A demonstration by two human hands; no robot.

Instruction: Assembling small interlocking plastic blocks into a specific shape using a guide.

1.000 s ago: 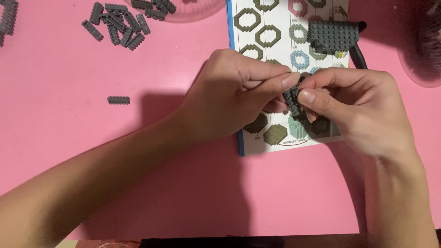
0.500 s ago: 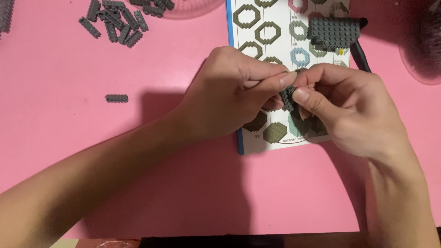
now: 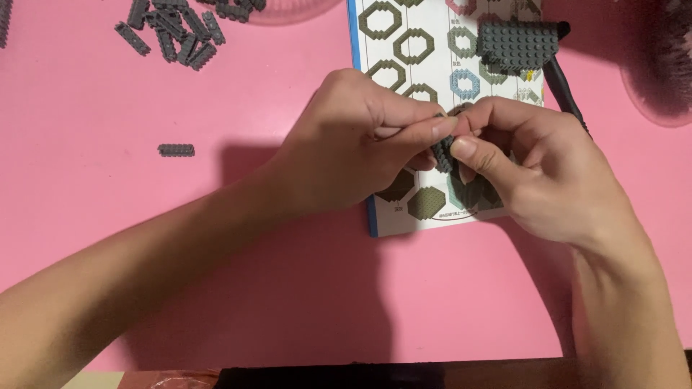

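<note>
1. Pink tabletop [image 3: 288, 288] fills the view from the head camera; a dark edge runs along the bottom of the frame.
2. Left hand [image 3: 353, 151] and right hand [image 3: 537, 173] meet fingertip to fingertip near the centre, over a printed instruction sheet [image 3: 432, 72] with octagon diagrams and a blue left border.
3. Grip state: both hands pinch narrowly on one small dark grey brick piece [image 3: 442, 148]. Left thumb and forefinger close on its upper end; the right thumb presses its right side. The piece stands roughly upright between the fingertips, raised off the sheet; most of it is hidden by fingers.
4. Above and right of the grip: a flat grey studded plate [image 3: 517, 45] lies on the sheet's upper right corner. A black cable-like item [image 3: 566, 90] runs diagonally beside it.
5. Far up and left of the grip: a loose pile of grey bricks [image 3: 176, 29].
6. Left of the grip, well apart: a single grey strip brick [image 3: 176, 150] lies alone on the table.
7. Far right, at the frame edge: a clear round container [image 3: 663, 65], partly cut off, contents dark and unclear.
</note>
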